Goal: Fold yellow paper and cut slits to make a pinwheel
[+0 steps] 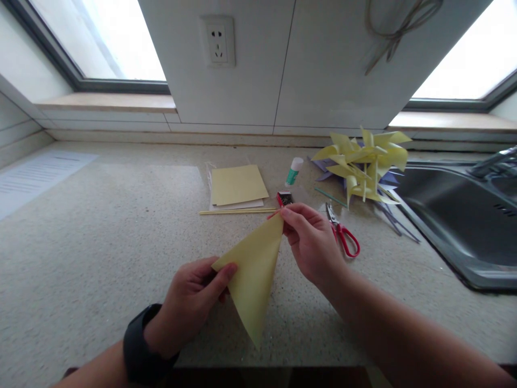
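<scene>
Left hand (189,302) and right hand (311,242) pinching folded yellow paper (254,275) above table (100,242); sink (456,215) lying right.

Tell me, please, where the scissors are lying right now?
The scissors lie on the counter just right of the right hand, below the yellow pinwheels.

pale yellow paper sheet folded into a triangle (253,277) | state: creased flat, pinched at two corners | pose: tilted, point downward | place: above speckled countertop, near edge
</scene>
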Action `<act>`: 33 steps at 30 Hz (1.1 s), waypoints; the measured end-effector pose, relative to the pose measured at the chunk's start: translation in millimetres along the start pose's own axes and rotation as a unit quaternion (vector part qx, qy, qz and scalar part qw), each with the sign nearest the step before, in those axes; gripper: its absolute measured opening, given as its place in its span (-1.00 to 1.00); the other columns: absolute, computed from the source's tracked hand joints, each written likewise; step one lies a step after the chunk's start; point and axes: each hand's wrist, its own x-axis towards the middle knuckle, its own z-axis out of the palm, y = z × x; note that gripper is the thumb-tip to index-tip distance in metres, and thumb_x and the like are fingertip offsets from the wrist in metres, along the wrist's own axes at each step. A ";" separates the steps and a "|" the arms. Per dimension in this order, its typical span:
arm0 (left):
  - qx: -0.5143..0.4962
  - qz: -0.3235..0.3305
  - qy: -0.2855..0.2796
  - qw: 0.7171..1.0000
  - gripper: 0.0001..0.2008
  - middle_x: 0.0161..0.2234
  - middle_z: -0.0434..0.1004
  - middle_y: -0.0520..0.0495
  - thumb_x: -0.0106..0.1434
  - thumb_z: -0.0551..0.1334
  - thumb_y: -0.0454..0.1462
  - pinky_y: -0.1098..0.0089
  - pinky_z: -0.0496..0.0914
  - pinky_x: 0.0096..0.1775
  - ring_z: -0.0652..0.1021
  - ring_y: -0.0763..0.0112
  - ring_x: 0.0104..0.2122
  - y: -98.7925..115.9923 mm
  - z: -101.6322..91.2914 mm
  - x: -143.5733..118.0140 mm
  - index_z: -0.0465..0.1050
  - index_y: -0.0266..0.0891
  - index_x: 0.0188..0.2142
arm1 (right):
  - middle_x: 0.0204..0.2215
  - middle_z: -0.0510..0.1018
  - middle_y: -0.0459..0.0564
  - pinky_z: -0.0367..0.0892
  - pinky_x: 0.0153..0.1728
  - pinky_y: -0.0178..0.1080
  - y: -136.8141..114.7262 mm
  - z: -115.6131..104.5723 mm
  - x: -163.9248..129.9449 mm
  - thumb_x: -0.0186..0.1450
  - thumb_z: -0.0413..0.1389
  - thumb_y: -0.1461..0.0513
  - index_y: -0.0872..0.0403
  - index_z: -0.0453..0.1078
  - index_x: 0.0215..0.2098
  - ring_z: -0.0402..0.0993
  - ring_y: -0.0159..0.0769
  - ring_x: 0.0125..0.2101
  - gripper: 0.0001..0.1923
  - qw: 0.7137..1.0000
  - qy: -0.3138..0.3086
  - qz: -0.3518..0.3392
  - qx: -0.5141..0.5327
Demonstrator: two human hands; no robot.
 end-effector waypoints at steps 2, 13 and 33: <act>0.004 0.000 0.002 1.000 -0.62 -0.59 0.41 0.02 0.35 0.24 -0.07 0.50 0.24 -0.54 0.39 0.48 -0.58 -0.1 0.2 0.5 0.52 -0.26 -0.49 | -0.53 0.54 -0.11 0.28 -0.42 -0.29 -0.4 0.9 -0.3 0.17 0.29 0.16 0.02 0.54 -0.48 0.38 -0.38 -0.49 -0.88 1.000 0.001 0.001 0.010; 0.014 0.012 -0.005 1.000 -0.62 -0.59 0.40 0.03 0.37 0.23 -0.07 0.51 0.23 -0.54 0.38 0.50 -0.58 -4.5 -0.9 -0.8 0.51 -0.24 -0.49 | -0.58 0.47 -0.16 0.22 -0.45 -0.34 5.5 -3.9 1.7 0.20 0.27 0.18 0.04 0.48 -0.50 0.34 -0.45 -0.53 -0.84 0.999 0.021 -0.034 -0.007; -0.054 -0.026 0.081 0.995 -0.64 -0.61 0.44 0.03 0.30 0.30 -0.04 0.53 0.28 -0.56 0.41 0.51 -0.60 0.6 2.2 5.2 0.53 -0.25 -0.50 | -0.52 0.56 0.00 0.23 -0.43 -0.27 9.7 0.3 -6.6 0.21 0.26 -0.10 0.14 0.58 -0.45 0.36 -0.36 -0.50 -0.55 0.960 -0.152 0.129 -0.197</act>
